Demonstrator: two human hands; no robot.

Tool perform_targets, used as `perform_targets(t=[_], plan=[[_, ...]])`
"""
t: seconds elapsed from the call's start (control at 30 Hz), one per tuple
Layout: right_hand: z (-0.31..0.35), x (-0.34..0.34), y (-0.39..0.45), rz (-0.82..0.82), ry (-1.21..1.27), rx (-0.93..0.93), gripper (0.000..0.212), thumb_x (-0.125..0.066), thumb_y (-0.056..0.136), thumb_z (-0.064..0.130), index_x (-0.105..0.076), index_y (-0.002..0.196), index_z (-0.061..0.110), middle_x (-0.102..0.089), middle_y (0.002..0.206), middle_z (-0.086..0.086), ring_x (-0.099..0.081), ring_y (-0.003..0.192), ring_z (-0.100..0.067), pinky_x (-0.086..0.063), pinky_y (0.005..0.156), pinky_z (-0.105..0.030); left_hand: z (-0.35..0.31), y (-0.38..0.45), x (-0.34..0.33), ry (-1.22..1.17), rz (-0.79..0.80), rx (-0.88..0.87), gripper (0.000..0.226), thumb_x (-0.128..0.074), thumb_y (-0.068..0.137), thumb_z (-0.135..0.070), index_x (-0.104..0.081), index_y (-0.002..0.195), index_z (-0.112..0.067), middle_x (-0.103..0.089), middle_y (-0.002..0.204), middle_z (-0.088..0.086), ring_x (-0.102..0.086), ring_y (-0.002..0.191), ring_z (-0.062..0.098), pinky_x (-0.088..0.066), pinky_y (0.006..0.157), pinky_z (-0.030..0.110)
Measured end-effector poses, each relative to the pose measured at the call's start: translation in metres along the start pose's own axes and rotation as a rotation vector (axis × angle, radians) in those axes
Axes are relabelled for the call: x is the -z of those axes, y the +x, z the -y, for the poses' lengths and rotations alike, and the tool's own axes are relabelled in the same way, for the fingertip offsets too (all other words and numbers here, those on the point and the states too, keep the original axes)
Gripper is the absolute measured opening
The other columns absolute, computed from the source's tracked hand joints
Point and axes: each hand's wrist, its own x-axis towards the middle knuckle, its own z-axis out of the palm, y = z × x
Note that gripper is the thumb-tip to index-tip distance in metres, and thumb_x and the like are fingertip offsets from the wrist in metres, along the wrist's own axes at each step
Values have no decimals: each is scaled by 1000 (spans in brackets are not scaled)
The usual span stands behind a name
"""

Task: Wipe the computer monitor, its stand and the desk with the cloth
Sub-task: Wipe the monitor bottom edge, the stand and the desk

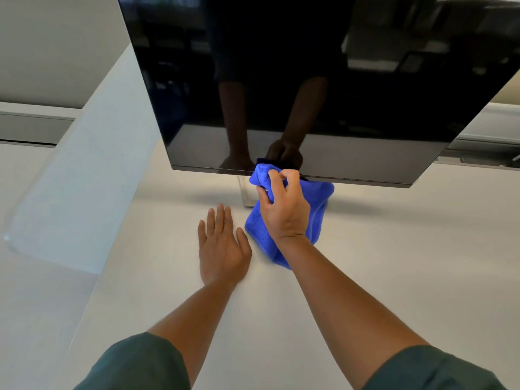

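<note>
A dark, switched-off monitor [295, 80] fills the upper part of the head view, its glossy screen mirroring my arms. My right hand [284, 209] grips a bunched blue cloth [320, 209] and holds its top against the monitor's bottom edge near the middle. The rest of the cloth hangs down to the white desk [380, 263]. A sliver of the pale silver stand [244, 192] shows just left of the cloth; the rest is hidden behind cloth and hand. My left hand [222, 246] lies flat, palm down, on the desk left of the cloth.
A translucent white divider panel [84, 178] runs along the desk's left side, from the near left toward the monitor. Behind the monitor at both sides, a grey cable channel [31, 128] crosses the desk's far edge.
</note>
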Motion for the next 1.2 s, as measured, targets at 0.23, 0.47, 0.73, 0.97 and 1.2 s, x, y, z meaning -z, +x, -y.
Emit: perform_targets(t=[0.23, 0.47, 0.73, 0.97, 1.2], plan=[[-29, 17, 2, -20, -55, 20, 28, -68, 84, 4, -65, 112, 8, -59, 108, -9, -61, 80, -22, -55, 54, -29, 0, 0, 1, 9, 7, 0, 61, -25, 102, -37, -16, 159, -14, -10, 166, 1, -2, 153, 17, 1, 124, 37], [-69, 40, -4, -93, -100, -200, 29, -58, 88, 0, -63, 115, 11, -54, 117, -12, -59, 94, -26, -55, 58, -31, 1, 0, -2, 41, 21, -9, 62, -17, 102, -41, -10, 159, -16, -3, 167, 1, 3, 153, 18, 1, 124, 40], [-16, 24, 0, 72, -95, -101, 28, -64, 90, 14, -57, 117, 15, -54, 105, -2, -49, 77, -10, -47, 61, -16, -1, 0, -1, 51, 24, 1, 63, -22, 101, -40, -15, 159, -14, -9, 167, 2, -1, 153, 18, 0, 124, 39], [-58, 45, -1, 23, -202, -54, 28, -63, 82, 2, -61, 109, 9, -52, 106, -9, -54, 79, -21, -39, 51, -22, 0, -1, 1, 59, 36, -10, 63, -20, 102, -41, -14, 159, -15, -7, 167, 2, 0, 153, 19, 0, 124, 39], [-139, 95, 3, -29, -359, -324, 36, -57, 85, -2, -57, 119, 9, -47, 116, -12, -54, 90, -28, -36, 57, -27, -1, -1, 2, 68, 39, -15, 63, -18, 102, -42, -12, 159, -15, -6, 167, 2, 0, 153, 20, -1, 125, 41]])
